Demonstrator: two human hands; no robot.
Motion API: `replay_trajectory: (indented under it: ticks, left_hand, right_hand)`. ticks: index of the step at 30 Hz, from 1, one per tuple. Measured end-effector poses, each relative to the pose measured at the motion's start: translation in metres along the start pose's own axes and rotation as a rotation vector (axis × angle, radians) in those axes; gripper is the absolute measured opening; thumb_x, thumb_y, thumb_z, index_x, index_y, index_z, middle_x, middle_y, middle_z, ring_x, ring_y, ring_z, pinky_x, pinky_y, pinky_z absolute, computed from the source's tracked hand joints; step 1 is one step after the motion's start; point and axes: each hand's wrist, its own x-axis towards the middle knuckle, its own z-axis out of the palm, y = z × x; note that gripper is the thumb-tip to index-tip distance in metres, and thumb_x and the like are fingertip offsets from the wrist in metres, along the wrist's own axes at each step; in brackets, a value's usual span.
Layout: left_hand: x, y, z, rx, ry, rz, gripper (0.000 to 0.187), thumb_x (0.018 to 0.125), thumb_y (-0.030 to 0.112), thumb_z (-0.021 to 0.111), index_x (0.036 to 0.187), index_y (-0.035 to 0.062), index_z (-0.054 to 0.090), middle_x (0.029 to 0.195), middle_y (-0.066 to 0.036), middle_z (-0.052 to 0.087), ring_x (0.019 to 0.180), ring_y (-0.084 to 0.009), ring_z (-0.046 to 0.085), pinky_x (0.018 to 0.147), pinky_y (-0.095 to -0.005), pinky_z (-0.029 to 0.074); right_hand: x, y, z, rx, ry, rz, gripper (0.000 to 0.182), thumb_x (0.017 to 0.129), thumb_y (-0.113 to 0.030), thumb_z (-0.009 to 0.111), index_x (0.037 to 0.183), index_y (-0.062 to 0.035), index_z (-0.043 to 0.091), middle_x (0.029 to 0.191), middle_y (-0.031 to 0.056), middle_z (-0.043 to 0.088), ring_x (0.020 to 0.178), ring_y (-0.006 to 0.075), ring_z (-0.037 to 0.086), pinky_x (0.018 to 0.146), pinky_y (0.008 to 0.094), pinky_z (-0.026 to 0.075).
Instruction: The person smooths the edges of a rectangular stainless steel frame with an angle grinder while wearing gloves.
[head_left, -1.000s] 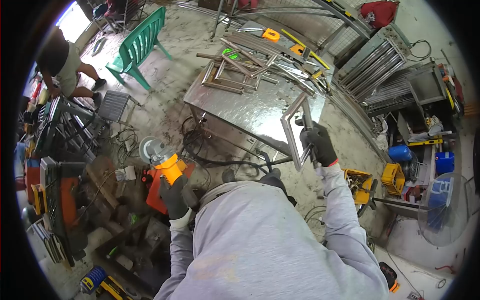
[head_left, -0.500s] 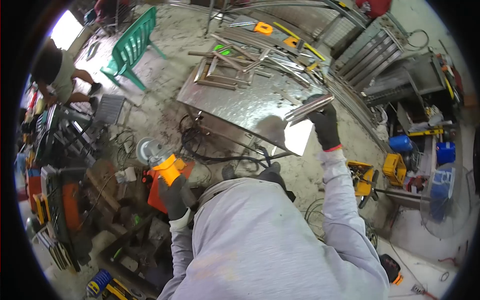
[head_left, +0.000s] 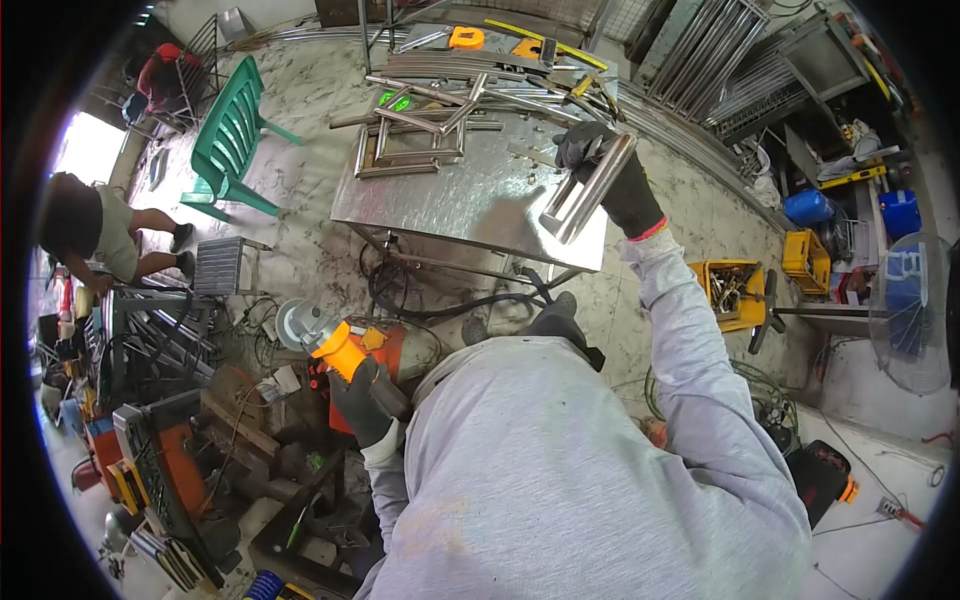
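My left hand (head_left: pixel 364 402), in a dark glove, is wrapped around the body of a yellow angle grinder (head_left: pixel 338 347). The grinder's disc end points up and away from me, left of the metal table (head_left: pixel 440 208). In my gloved right hand (head_left: pixel 625 193) is a piece made of shiny metal tubes (head_left: pixel 597 190), tilted over the near right corner of that table. Two parallel tube lengths show in it, and my fingers close around its upper part. Several small tube frames (head_left: pixel 410 145) lie on the table's left side.
Behind the frames are an orange tape measure (head_left: pixel 466 38) and a yellow ruler (head_left: pixel 545 42). A green chair (head_left: pixel 228 145) stands to the left, near a bending person (head_left: pixel 100 225). Cables (head_left: pixel 385 285) lie below the table. On the right are a yellow crate (head_left: pixel 738 292) and a fan (head_left: pixel 908 315).
The tube piece in my right hand has turned steeper and shifted slightly left. My left hand still holds the grinder, a little lower in view. The whole view has shifted.
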Motion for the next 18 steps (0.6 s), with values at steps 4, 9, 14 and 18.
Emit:
replay_trajectory:
  ticks: [4, 9, 14, 18]
  left_hand:
    - [-0.001, 0.001, 0.001, 0.011, -0.022, 0.009, 0.036, 0.096, 0.009, 0.080, 0.127, 0.0039, 0.063, 0.103, -0.004, 0.070, 0.086, -0.0165, 0.071, 0.076, -0.0305, 0.058]
    - [0.001, -0.001, 0.001, 0.014, -0.040, 0.023, 0.035, 0.096, 0.007, 0.079, 0.127, 0.0035, 0.063, 0.104, -0.005, 0.070, 0.083, -0.0166, 0.071, 0.075, -0.0303, 0.058]
    - [-0.005, 0.003, 0.007, 0.014, -0.025, 0.060, 0.034, 0.097, 0.006, 0.078, 0.128, 0.0030, 0.063, 0.105, -0.006, 0.071, 0.083, -0.0169, 0.071, 0.074, -0.0304, 0.058]
    - [-0.006, 0.002, 0.003, 0.028, -0.020, 0.031, 0.034, 0.098, 0.007, 0.077, 0.128, 0.0019, 0.063, 0.107, -0.007, 0.071, 0.088, -0.0173, 0.072, 0.076, -0.0303, 0.059]
  right_hand:
    - [0.000, -0.009, 0.003, -0.022, -0.048, -0.083, 0.018, 0.095, 0.009, 0.069, 0.107, -0.0037, 0.068, 0.106, 0.0033, 0.070, 0.096, 0.0164, 0.066, 0.087, 0.0337, 0.058]
    - [0.003, -0.013, -0.002, -0.082, -0.106, -0.130, 0.019, 0.093, 0.008, 0.069, 0.107, -0.0056, 0.068, 0.105, 0.0026, 0.070, 0.092, 0.0152, 0.066, 0.083, 0.0333, 0.058]
    - [-0.001, -0.033, 0.008, -0.370, -0.038, -0.087, 0.032, 0.083, 0.012, 0.069, 0.111, -0.0045, 0.069, 0.105, 0.0055, 0.069, 0.096, 0.0186, 0.065, 0.086, 0.0352, 0.055]
    - [0.002, -0.051, 0.013, -0.547, -0.083, -0.275, 0.034, 0.079, 0.013, 0.072, 0.108, -0.0043, 0.070, 0.104, 0.0089, 0.070, 0.098, 0.0274, 0.067, 0.090, 0.0400, 0.054]
